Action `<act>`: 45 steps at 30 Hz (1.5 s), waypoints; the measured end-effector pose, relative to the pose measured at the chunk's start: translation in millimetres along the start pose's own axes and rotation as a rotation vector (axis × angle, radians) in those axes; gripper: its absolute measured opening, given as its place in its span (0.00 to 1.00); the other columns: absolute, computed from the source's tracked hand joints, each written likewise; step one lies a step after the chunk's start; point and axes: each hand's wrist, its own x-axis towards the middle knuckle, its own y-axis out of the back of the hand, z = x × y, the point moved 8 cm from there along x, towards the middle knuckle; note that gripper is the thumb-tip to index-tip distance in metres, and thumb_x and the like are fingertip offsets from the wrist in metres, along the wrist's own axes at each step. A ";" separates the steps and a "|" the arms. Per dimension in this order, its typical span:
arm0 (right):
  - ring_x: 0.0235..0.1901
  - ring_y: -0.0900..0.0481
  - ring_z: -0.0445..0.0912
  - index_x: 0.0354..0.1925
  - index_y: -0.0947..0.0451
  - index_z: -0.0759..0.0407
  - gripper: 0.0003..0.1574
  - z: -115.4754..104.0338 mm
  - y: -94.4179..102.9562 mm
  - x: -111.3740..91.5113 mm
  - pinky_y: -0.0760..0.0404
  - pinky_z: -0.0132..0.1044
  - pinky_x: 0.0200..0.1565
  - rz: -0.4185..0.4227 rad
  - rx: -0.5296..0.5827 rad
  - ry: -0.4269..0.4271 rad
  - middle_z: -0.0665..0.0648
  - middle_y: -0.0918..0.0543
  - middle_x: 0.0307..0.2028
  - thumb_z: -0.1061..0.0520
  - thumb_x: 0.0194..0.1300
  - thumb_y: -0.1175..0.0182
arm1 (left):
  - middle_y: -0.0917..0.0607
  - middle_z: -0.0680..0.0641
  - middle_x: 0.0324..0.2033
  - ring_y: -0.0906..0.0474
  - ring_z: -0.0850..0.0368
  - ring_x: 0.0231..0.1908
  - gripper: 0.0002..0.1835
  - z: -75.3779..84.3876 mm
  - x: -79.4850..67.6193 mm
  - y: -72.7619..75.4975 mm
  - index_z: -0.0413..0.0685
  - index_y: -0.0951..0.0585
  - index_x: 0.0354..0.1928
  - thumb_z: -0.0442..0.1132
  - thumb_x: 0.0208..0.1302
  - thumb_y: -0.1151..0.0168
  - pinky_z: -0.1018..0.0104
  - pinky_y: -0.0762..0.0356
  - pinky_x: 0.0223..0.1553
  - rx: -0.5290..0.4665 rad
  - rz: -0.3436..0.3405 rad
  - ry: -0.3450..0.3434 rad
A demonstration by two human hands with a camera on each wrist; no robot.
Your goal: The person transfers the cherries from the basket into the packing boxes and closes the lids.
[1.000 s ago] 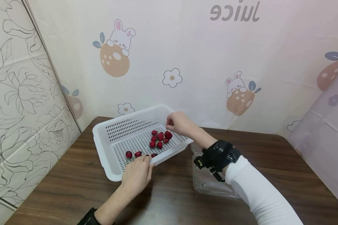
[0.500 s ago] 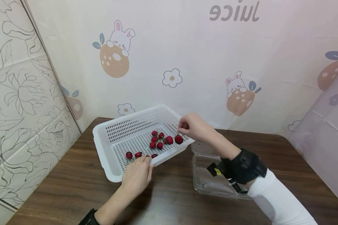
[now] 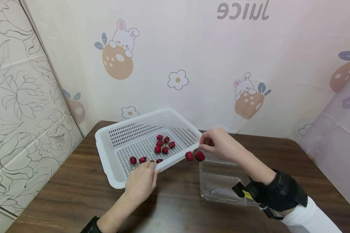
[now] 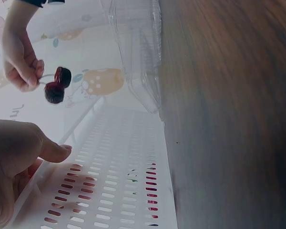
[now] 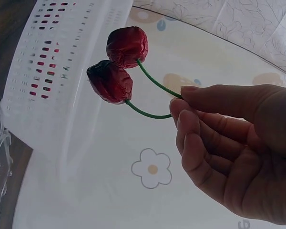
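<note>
In the left wrist view, the left hand (image 4: 14, 157) grips the rim of a white slotted basket (image 4: 102, 138), with red and a little green showing through. Beyond, the right hand (image 4: 20, 62) pinches the thin stems (image 4: 48, 75) of two dark red cherries (image 4: 55, 92). A clear plastic container (image 4: 136, 50) sits near the basket's far end on the wood-grained bench (image 4: 224, 114).

I count two hands (image 3: 141, 181) (image 3: 221, 144), one white basket (image 3: 105, 153), one clear container (image 3: 218, 184), one table (image 3: 175, 207), two pinched cherries (image 5: 109, 82), at least nine basket cherries (image 3: 165, 150).
</note>
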 end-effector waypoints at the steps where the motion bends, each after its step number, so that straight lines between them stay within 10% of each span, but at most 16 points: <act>1: 0.18 0.32 0.39 0.23 0.24 0.59 0.05 1.1 -0.3 -3.1 0.32 0.30 0.20 0.000 0.001 -0.007 0.48 0.25 0.17 0.63 0.53 0.38 | 0.24 0.50 0.21 0.25 0.54 0.22 0.08 0.1 0.0 0.0 0.45 0.24 0.26 0.42 0.53 0.38 0.62 0.32 0.16 0.000 0.000 0.000; 45: 0.17 0.34 0.32 0.22 0.26 0.55 0.07 75.1 -51.1 -87.7 0.31 0.29 0.20 -0.039 0.041 -0.138 0.44 0.27 0.17 0.63 0.54 0.40 | 0.24 0.49 0.21 0.25 0.54 0.21 0.08 1.0 0.5 0.7 0.44 0.24 0.26 0.41 0.52 0.37 0.63 0.31 0.16 0.003 0.003 -0.006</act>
